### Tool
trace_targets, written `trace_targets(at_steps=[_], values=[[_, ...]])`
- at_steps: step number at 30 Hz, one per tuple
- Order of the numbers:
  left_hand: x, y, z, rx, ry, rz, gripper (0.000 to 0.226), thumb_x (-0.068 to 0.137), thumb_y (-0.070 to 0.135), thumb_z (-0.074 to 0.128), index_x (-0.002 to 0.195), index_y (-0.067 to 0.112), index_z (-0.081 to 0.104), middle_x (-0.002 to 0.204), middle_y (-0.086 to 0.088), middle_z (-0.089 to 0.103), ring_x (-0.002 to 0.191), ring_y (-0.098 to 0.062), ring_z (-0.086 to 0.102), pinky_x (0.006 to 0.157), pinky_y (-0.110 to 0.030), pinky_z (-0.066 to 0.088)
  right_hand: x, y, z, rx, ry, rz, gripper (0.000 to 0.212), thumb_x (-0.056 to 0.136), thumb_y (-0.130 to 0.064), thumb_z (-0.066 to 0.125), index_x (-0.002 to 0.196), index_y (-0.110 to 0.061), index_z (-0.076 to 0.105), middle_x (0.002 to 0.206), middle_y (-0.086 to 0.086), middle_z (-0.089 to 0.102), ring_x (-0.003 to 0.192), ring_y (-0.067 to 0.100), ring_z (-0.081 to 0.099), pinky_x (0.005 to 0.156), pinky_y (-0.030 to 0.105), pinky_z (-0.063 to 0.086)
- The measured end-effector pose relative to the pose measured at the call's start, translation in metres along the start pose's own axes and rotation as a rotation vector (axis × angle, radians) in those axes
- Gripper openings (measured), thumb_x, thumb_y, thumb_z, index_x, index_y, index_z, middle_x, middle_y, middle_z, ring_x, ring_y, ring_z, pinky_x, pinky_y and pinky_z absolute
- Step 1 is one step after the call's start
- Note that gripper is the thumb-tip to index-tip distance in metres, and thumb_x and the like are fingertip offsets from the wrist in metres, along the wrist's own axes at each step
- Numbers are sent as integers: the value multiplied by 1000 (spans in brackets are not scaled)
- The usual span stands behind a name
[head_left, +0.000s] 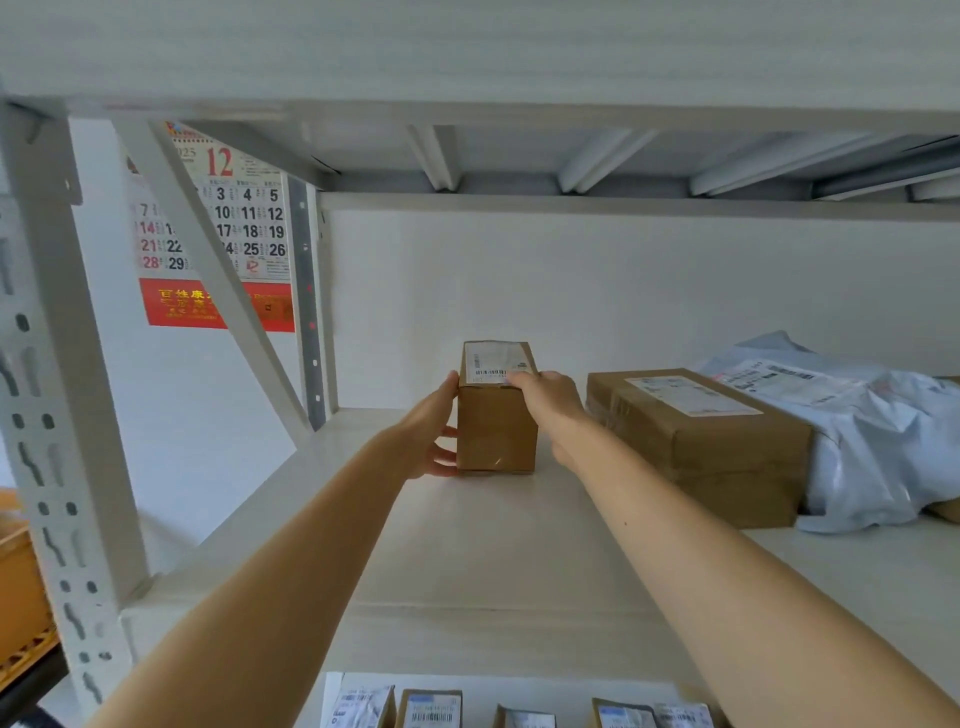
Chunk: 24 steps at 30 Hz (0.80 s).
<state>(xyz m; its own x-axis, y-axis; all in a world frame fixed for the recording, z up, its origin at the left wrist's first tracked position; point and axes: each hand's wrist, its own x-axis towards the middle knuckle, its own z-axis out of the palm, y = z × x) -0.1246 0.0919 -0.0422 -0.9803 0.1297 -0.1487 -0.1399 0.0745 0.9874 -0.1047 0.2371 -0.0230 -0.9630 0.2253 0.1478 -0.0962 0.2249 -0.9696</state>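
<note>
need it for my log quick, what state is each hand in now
Left hand: holding the box by its left side.
Right hand: holding the same box, fingers over its top.

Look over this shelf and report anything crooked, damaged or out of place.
Nothing looks damaged. The small box, gripped by the left hand and right hand, stands upright on the shelf. The one untidy thing is the crumpled grey mailer bag, slumped against the large box at the right.
</note>
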Motion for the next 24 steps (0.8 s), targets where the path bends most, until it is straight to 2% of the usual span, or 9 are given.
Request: trace_targets(at_steps=[3, 5, 7, 9, 12, 14, 16, 20, 24], values=[[9, 1, -7, -94, 38, 33, 48, 102, 63, 29, 134, 33, 47, 128, -12, 54, 106, -37, 62, 89, -49, 53, 7, 7, 11, 91, 17, -75, 38, 103, -31, 46, 135, -12, 54, 132, 6, 58, 107, 18, 51, 80, 27, 37], [9, 1, -8, -149, 86, 67, 47, 102, 60, 34, 135, 31, 50, 126, -10, 54, 97, -32, 63, 74, -42, 53, 11, 12, 15, 175, 10, -104, 35, 105, -30, 41, 133, -14, 55, 129, 5, 60, 104, 16, 53, 72, 25, 39], [8, 1, -8, -176, 119, 100, 40, 102, 57, 40, 129, 30, 53, 125, -9, 54, 95, -30, 62, 67, -39, 52, 15, 17, 17, 254, -8, -114, 33, 106, -27, 41, 132, -15, 56, 124, 4, 63, 98, 12, 58, 67, 20, 41], [7, -1, -7, -201, 147, 123, 40, 102, 55, 41, 130, 31, 54, 127, -7, 55, 97, -29, 61, 74, -41, 54, 16, 20, 17, 310, -18, -125, 31, 106, -22, 42, 131, -15, 58, 121, 4, 65, 95, 10, 61, 69, 21, 45], [16, -6, -10, -190, 220, 180, 50, 102, 54, 43, 146, 29, 43, 145, -7, 48, 125, -35, 52, 103, -52, 48, 18, 27, 18, 290, -26, -144, 29, 104, -17, 44, 130, -13, 59, 124, 9, 65, 108, 20, 61, 90, 32, 52], [19, -10, -11, -196, 254, 206, 59, 101, 49, 50, 151, 23, 36, 150, -7, 43, 137, -35, 42, 111, -52, 41, 19, 31, 19, 254, -10, -155, 32, 104, -16, 47, 135, -12, 55, 128, 11, 63, 115, 23, 60, 98, 36, 51], [21, -15, -12, -225, 257, 221, 65, 98, 44, 57, 153, 18, 33, 149, -11, 46, 135, -34, 45, 110, -49, 42, 19, 34, 19, 225, 19, -182, 34, 104, -15, 47, 138, -14, 51, 131, 12, 60, 117, 24, 60, 99, 36, 51], [24, -19, -13, -239, 275, 269, 71, 92, 36, 68, 152, 16, 34, 138, -16, 54, 118, -29, 56, 109, -48, 44, 21, 37, 19, 146, 60, -225, 35, 104, -14, 46, 139, -18, 49, 135, 10, 58, 121, 23, 58, 97, 29, 50], [23, -19, -14, -187, 310, 339, 79, 84, 30, 79, 149, 19, 35, 133, -11, 56, 109, -25, 60, 93, -40, 51, 16, 33, 19, 212, -58, -187, 52, 98, -33, 60, 143, -17, 41, 130, 3, 59, 107, 14, 61, 75, 14, 46]])
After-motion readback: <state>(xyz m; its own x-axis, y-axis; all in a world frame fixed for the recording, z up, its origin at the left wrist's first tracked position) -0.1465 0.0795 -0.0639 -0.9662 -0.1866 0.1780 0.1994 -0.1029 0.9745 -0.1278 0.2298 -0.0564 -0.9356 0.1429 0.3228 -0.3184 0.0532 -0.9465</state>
